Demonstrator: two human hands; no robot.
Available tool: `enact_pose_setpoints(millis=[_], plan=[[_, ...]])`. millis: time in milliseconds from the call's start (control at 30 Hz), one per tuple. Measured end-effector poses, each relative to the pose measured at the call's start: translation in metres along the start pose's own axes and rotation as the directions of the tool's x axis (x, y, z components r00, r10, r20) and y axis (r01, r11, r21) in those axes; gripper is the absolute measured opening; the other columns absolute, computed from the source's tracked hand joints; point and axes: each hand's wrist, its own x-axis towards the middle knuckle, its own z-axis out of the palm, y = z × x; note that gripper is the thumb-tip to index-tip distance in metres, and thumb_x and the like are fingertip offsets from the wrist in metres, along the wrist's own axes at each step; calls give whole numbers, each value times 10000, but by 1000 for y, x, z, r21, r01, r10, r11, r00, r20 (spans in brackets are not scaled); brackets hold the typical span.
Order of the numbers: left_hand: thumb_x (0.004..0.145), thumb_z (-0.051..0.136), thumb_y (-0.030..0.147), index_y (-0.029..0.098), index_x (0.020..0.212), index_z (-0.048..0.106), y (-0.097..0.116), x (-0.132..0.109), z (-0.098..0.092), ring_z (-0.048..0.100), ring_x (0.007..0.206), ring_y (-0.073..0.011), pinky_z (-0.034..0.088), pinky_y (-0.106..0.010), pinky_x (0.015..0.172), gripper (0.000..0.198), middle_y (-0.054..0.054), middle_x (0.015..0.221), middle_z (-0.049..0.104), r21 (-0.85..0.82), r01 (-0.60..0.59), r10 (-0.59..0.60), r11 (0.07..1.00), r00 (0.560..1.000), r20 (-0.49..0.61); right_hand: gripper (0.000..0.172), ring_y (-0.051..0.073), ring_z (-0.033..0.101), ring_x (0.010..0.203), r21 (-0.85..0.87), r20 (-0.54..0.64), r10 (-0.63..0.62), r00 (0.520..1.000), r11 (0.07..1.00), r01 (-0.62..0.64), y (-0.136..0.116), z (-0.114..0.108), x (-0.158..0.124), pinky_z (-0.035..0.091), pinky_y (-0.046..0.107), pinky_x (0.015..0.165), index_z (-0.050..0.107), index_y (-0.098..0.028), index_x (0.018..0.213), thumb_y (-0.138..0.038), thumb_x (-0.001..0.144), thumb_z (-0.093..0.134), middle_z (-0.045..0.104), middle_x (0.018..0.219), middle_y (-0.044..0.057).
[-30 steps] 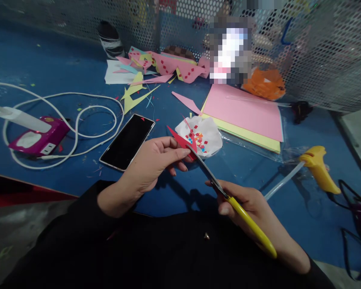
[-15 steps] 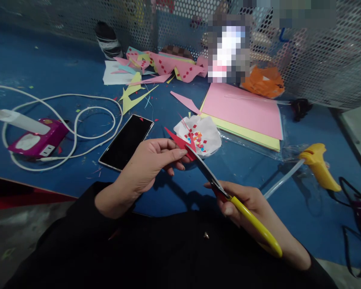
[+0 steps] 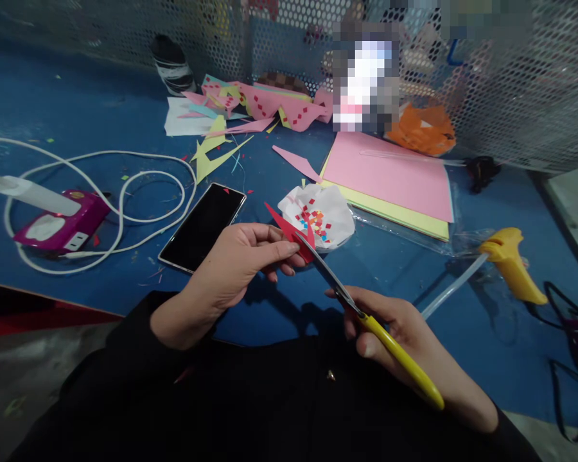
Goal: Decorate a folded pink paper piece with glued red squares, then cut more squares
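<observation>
Between thumb and fingers, my left hand (image 3: 250, 260) pinches a pointed piece of red paper (image 3: 285, 226). My right hand (image 3: 390, 324) grips yellow-handled scissors (image 3: 399, 359), whose blades reach up and left to the red paper beside my left thumb. The blades look nearly closed on the paper. Just behind the paper is a crumpled white paper (image 3: 340, 215) shaped like a shallow dish, holding several small bits of red, blue and orange paper. A dark-screened phone (image 3: 205, 224) lies left of my left hand.
A purple power adapter (image 3: 91, 212) with a looped white cable (image 3: 120, 192) lies at left. Pink and yellow sheets (image 3: 390, 173) are stacked at right, near a yellow glue gun (image 3: 513, 266). Yellow paper scraps (image 3: 212, 160) and pink cut-out strips (image 3: 289, 109) lie toward the mesh panel.
My right hand and the scissors have shifted slightly left, and the handles sit closer together. A thin red sliver that stood up from the paper is no longer visible. My left hand barely moved.
</observation>
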Motion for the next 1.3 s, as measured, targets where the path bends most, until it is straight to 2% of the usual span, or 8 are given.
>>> enact_pose_setpoints(millis=[333,667,1000,1300], plan=[[768,794,242,159,686,719,0,0,0,653,550,-105,454,-186,492,139,-39,688,767,3,16,-16,1000,1000,14,498,113,336,609,-55,-46,-32,998,998,29,-3,4,4,323,238,552,734,-239,1188,-617,871,665,463,677,-47],[783,789,242,156,693,713,-1,0,-1,652,554,-98,459,-185,500,146,-46,716,775,2,23,-23,1000,999,23,517,117,361,601,-93,-55,-2,998,996,-4,3,5,4,320,248,531,737,-215,1113,-655,857,653,467,671,-40],[797,776,227,145,705,710,-3,4,-2,652,548,-82,455,-156,481,140,-34,718,775,-9,26,-26,1000,998,53,396,111,350,614,-111,-77,-7,997,994,-2,4,6,5,308,237,546,712,-219,981,-596,871,669,453,668,-54],[834,746,241,135,746,728,-4,4,-6,666,559,-90,450,-149,459,139,-28,697,749,27,-63,63,998,998,14,378,111,340,601,-147,-95,-11,995,989,-3,2,6,5,301,238,531,705,-218,944,-587,870,669,460,662,-52]])
